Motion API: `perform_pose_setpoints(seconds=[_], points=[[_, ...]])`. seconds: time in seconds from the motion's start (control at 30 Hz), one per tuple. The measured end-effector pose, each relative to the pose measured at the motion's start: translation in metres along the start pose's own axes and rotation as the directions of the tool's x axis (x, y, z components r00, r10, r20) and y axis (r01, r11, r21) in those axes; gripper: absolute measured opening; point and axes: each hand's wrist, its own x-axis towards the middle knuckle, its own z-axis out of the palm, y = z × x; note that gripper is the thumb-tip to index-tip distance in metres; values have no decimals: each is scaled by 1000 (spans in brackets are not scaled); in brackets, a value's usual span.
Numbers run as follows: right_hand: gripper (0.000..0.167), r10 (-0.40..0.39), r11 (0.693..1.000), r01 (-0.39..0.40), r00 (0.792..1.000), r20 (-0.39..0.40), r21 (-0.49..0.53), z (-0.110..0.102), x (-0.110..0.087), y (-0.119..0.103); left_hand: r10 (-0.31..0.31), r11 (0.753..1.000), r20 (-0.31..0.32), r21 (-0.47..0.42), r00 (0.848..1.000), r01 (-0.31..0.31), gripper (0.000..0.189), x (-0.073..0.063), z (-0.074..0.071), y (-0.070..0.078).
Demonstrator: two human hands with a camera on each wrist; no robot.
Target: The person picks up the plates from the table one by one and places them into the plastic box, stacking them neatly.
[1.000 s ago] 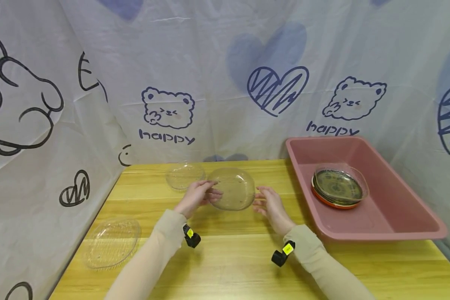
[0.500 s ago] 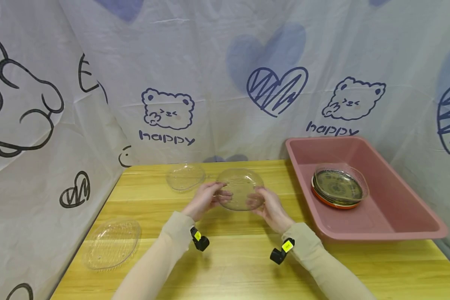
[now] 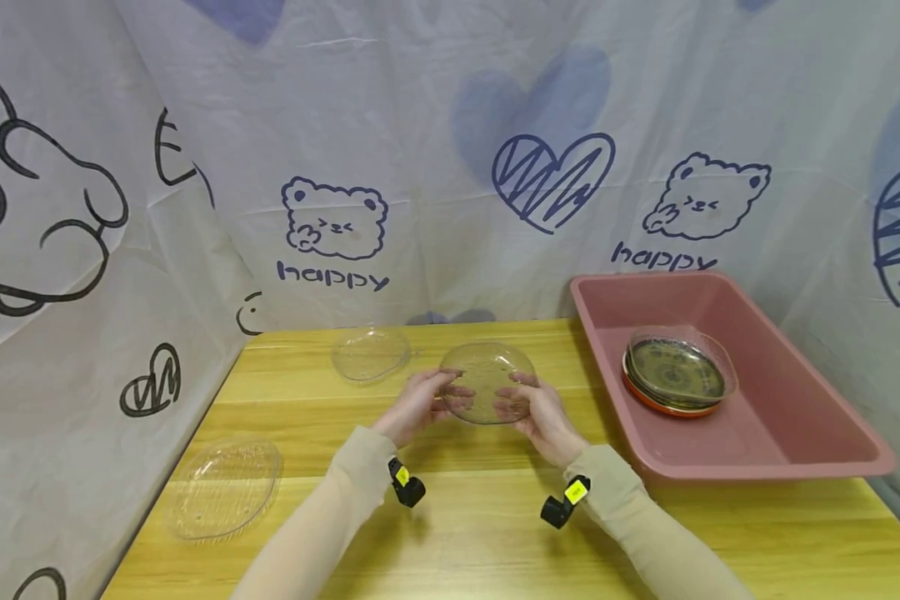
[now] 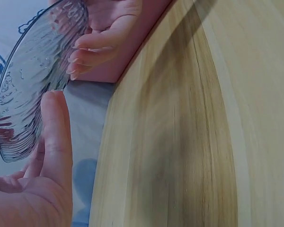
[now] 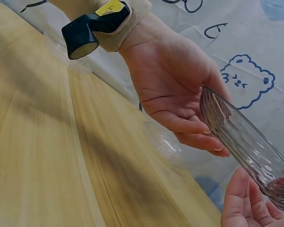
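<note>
A clear, shallow plate (image 3: 489, 371) with a swirled, ribbed underside is held above the wooden table between both hands. My left hand (image 3: 417, 406) grips its left edge, thumb over the rim and fingers beneath. On the opposite edge my right hand (image 3: 543, 418) grips it in the same way, its fingers visible through the clear material. In the left wrist view the plate (image 4: 38, 80) stands tilted, with the left fingers pressed against its ribbed underside. The right wrist view shows the plate (image 5: 246, 142) from the side, a hand at each end.
One clear dish (image 3: 371, 354) lies at the back left of the table, another (image 3: 225, 490) at the front left. A pink tub (image 3: 757, 471) on the right contains stacked plates (image 3: 678, 375), a clear one on top. A printed curtain (image 3: 435, 208) hangs behind.
The right hand was apart from the plate and has taken hold of its right edge. The plate and left hand have shifted slightly rightward.
</note>
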Motion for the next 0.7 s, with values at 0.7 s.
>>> perform_pose_setpoints(seconds=[0.7], points=[[39,14,999,-15,999,-32,-34,-1,-7,-15,-23,1000,-62,13,998,24,48,2,1,7]])
